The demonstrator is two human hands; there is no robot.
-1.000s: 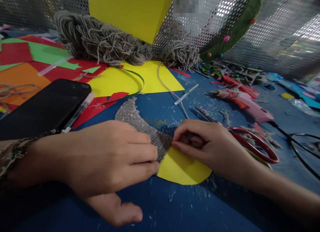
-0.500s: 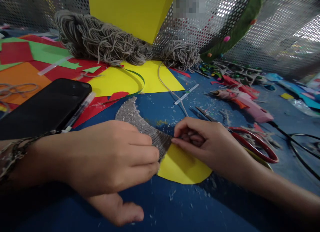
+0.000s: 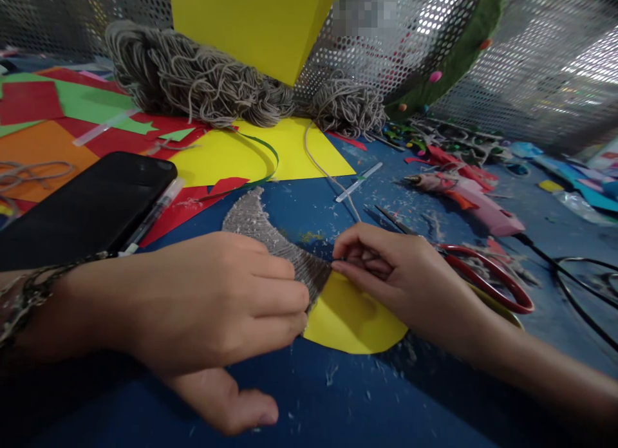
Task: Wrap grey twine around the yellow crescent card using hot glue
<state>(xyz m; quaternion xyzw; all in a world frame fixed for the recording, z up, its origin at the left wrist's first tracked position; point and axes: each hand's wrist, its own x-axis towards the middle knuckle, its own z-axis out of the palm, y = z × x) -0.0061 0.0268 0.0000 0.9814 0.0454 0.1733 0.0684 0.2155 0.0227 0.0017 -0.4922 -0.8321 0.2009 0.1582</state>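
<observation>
A paper crescent (image 3: pixel 245 217) is wound closely with grey yarn over its left part; bare yellow paper (image 3: pixel 360 316) shows at its right end. My left hand (image 3: pixel 217 300) lies palm down over the wrapped part, fingers side by side on it and thumb out apart on the table. At the border between yarn and bare paper, my right hand (image 3: pixel 393 261) is closed in a pinch. A strand of grey yarn (image 3: pixel 324 168) runs from the back into this hand. Its fingertips touch the crescent's edge, and the exact hold is partly hidden.
Behind are grey yarn bundles (image 3: pixel 193 78) and yellow sheets (image 3: pixel 309 149). A black phone (image 3: pixel 96 206) and a pen (image 3: pixel 157 210) lie left. At right are scissors (image 3: pixel 492 277), a pink glue gun (image 3: pixel 483 206) with its cord, and a glue stick (image 3: pixel 360 182).
Almost nothing differs. My right hand has shifted very slightly up and left at the crescent's edge; my left hand stays in place.
</observation>
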